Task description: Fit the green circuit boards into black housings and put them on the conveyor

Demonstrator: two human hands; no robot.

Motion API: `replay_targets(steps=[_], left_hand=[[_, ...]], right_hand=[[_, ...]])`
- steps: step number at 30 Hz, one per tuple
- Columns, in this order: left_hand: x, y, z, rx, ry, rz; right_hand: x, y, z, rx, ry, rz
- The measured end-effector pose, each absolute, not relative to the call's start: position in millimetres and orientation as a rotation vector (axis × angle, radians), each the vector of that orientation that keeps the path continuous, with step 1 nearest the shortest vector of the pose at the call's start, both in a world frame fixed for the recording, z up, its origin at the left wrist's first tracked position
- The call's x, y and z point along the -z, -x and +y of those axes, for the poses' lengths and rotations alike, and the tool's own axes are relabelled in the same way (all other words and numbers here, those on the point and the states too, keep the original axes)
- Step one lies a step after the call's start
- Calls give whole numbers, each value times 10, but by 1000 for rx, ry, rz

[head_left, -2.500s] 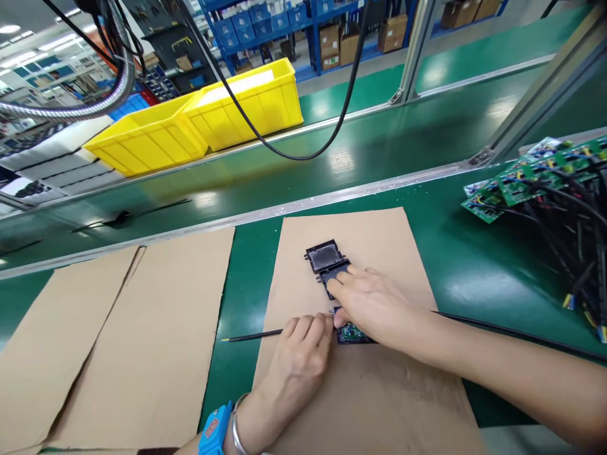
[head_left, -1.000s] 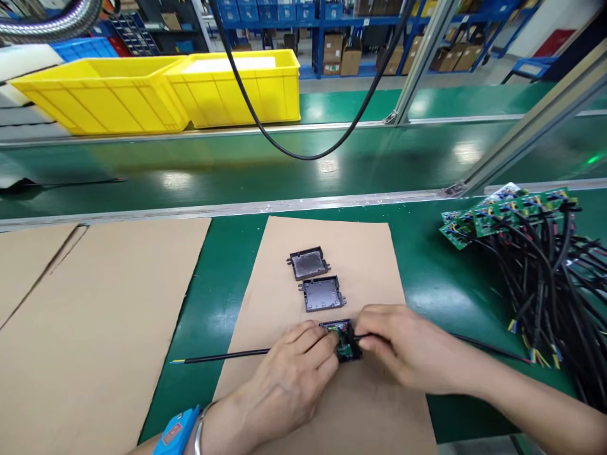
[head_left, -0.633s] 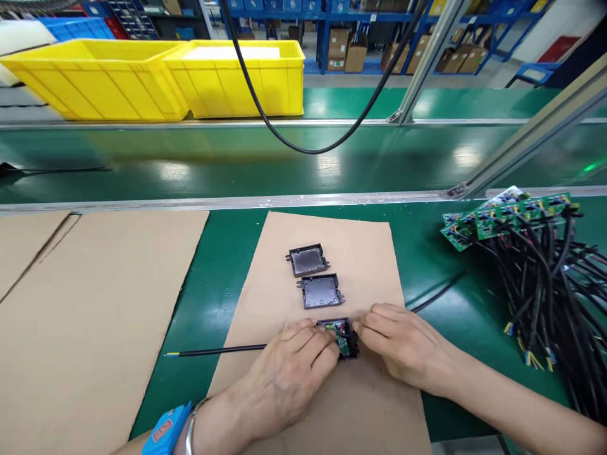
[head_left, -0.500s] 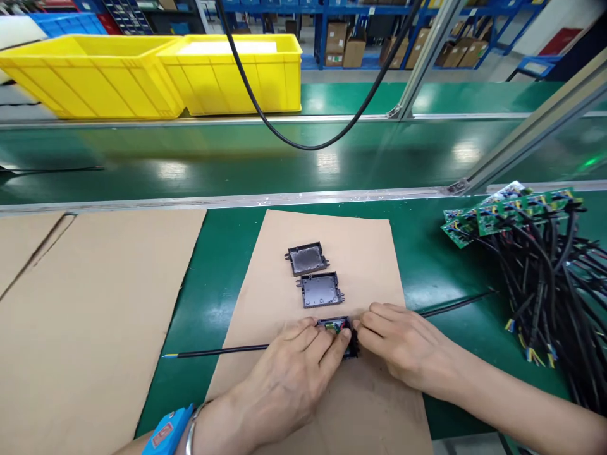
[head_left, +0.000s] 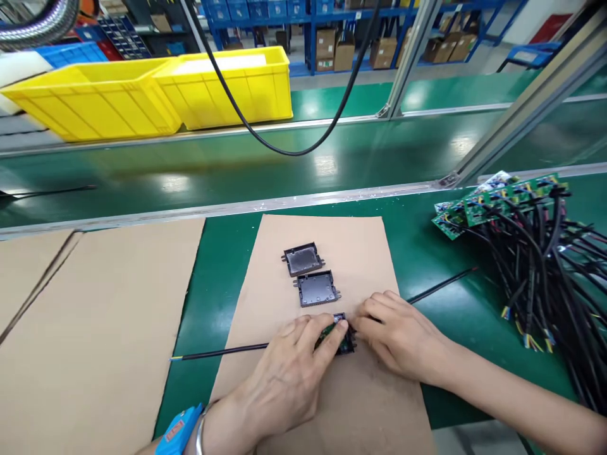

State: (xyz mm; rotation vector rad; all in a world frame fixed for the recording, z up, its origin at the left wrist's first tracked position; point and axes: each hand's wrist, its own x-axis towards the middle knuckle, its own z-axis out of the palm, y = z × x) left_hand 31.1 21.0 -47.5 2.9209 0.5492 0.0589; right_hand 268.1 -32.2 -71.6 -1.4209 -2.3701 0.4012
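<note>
Circuit module on the cardboard sheet is pinched between left hand and right hand fingertips

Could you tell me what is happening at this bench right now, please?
A person is working over a cardboard sheet on the green bench. Both the left hand and the right hand press on a small black housing with a green circuit board, from which black cables run out to both sides. Two empty black shells lie just beyond it, untouched.
</note>
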Motion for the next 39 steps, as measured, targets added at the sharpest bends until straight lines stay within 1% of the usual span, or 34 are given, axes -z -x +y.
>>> replay_targets(steps=[5,9,11,14,17,19,21,24,27,30,34,36,39], left_hand=[[437,-447,153,29,-2961,547],[415,-551,150,73,-2967,624],[423,-529,160,24,-2949,621],[426,-429,180,-115,-2917,577],[405,-331,206,-156,-2958,543],[392,-295,233,-137,-3009,485],[393,-282,271,-145,-3044,425],[421,-284,339,-231,-3053,405],[450,-294,398,-291,-3012,377],[452,-299,433,-245,-2950,352],[418,-287,427,-225,-2903,363],[401,-285,395,-220,-2923,387],[410,-311,309,-172,-2974,408]], right_hand=[[692,-2633,-317,-527,1382,-2232],[789,-2606,-293,-471,1338,-2190],[839,-2633,-292,-475,1311,-2180],[849,-2683,-300,-560,1290,-2139],[767,-2648,-298,-667,1356,-2062],[695,-2553,-277,-717,1472,-1972],[638,-2427,-238,-718,1631,-1902],[593,-2272,-162,-721,1782,-1942],[578,-2216,-100,-779,1794,-1998],[569,-2241,-83,-815,1786,-1985],[537,-2372,-178,-881,1660,-1977],[519,-2466,-271,-843,1623,-1988],[517,-2580,-401,-676,1669,-2015]])
